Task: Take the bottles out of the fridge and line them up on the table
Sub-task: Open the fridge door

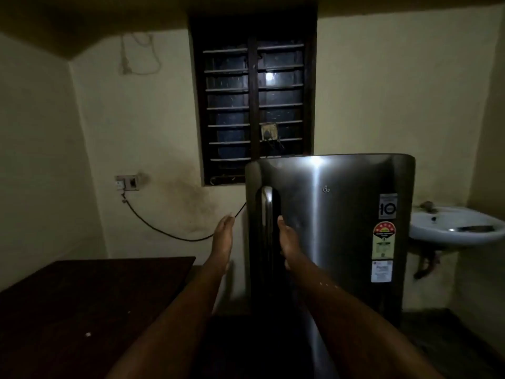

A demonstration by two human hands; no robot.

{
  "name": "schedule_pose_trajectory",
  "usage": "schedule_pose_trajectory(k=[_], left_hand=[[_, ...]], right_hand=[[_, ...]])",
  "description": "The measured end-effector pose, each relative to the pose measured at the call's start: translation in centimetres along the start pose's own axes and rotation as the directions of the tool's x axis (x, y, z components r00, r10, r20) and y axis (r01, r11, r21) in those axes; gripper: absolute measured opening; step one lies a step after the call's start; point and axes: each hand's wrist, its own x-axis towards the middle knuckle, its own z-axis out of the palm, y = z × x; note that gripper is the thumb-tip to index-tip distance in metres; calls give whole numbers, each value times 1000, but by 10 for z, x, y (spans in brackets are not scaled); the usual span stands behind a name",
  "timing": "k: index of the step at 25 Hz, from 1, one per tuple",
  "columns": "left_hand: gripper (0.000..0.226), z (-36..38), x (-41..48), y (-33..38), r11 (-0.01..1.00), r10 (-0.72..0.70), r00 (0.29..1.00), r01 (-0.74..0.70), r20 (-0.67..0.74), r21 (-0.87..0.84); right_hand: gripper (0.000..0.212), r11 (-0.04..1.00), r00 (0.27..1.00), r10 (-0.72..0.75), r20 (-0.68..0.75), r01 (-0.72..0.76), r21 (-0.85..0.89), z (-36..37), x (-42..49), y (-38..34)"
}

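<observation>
Beside the dark table (82, 296), right grip (287, 242) holds fridge handle (266, 198); left grip (222, 242) flat, empty.

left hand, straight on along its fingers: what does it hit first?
Likely the black power cable just past the fingertips of the left hand, then the stained wall behind. It looks to pass left of the fridge, but depth is unclear.
</observation>
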Motion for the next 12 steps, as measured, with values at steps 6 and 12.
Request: schedule_pose_trajectory(k=[6,12], left_hand=[[40,0,116,4,985,167,960,-172,224,0],[39,-2,225,-8,910,383,840,-415,384,1]], right_hand=[[53,997,990,-61,-130,56,-45,42,64,-24],[48,1000,976,5,-217,-6,-1,70,106,-35]])
